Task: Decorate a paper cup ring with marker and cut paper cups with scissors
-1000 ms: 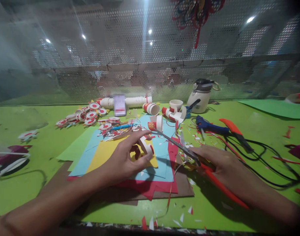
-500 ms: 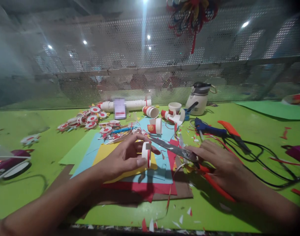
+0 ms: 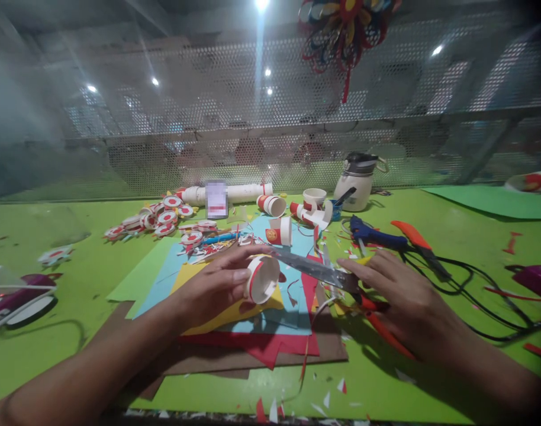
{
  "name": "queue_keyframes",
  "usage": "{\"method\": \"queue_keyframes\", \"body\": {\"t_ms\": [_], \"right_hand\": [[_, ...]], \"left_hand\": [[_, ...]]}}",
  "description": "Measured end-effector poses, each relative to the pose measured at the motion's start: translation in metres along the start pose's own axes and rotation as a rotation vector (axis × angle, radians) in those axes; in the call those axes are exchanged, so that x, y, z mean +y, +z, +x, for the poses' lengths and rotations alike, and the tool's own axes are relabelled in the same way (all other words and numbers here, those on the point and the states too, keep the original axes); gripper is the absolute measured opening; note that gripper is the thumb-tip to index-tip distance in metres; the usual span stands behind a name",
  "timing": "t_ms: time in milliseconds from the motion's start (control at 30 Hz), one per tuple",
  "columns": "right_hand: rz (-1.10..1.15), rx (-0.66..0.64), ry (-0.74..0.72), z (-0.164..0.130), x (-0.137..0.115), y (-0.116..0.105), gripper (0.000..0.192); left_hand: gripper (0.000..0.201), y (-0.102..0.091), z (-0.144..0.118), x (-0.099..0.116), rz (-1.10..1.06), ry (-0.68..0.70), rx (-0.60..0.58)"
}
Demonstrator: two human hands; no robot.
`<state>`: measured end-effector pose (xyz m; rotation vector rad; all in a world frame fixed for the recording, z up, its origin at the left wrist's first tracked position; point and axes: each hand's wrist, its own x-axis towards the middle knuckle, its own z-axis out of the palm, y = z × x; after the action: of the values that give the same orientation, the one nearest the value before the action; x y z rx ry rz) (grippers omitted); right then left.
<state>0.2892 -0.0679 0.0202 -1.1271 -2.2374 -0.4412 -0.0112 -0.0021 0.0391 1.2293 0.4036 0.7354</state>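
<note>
My left hand (image 3: 219, 275) is closed around a short cut-down paper cup (image 3: 262, 280), white with a thin red band. The cup's round opening faces right and toward me. In my right hand (image 3: 397, 287) is a pair of scissors (image 3: 317, 271) with orange handles. Their blades look closed and point left, with the tip close to the cup's upper edge. Beneath both hands lie stacked coloured paper sheets (image 3: 292, 319) in blue, yellow and red on brown cardboard (image 3: 208, 361).
Red-and-white paper pieces (image 3: 166, 216) are heaped at the left. Behind the sheets lie paper cups (image 3: 279, 231) and a white tube (image 3: 244, 192). A blue and orange glue gun (image 3: 379, 234) with a black cord lies at the right, near a jug (image 3: 356, 183). Paper scraps litter the front.
My left hand has turned the cut cup, so its opening now faces more toward me. The scissors in my right hand have barely moved.
</note>
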Motion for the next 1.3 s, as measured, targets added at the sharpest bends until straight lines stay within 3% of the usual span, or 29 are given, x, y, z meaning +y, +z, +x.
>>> {"method": "queue_keyframes", "body": {"t_ms": [200, 367, 667, 867, 1300], "right_hand": [[-0.036, -0.039, 0.01, 0.0, -0.0028, 0.0014, 0.041], [-0.063, -0.065, -0.018, 0.0014, -0.0063, 0.0013, 0.044], [-0.043, -0.054, 0.011, -0.0008, -0.0041, 0.0028, 0.043], [0.006, -0.086, 0.074, -0.0012, 0.0023, 0.0015, 0.044], [0.127, -0.106, 0.005, -0.0022, 0.0, 0.0022, 0.054]], "left_hand": [[0.033, 0.0008, -0.0001, 0.0052, -0.138, -0.074, -0.04], [0.03, 0.0044, -0.0027, 0.005, -0.186, -0.124, 0.072], [0.029, 0.0034, 0.0001, 0.0021, -0.283, -0.195, 0.13], [0.034, 0.0048, -0.0017, 0.0009, -0.26, -0.194, 0.043], [0.042, 0.0015, -0.0045, 0.002, -0.152, -0.169, -0.081]]}}
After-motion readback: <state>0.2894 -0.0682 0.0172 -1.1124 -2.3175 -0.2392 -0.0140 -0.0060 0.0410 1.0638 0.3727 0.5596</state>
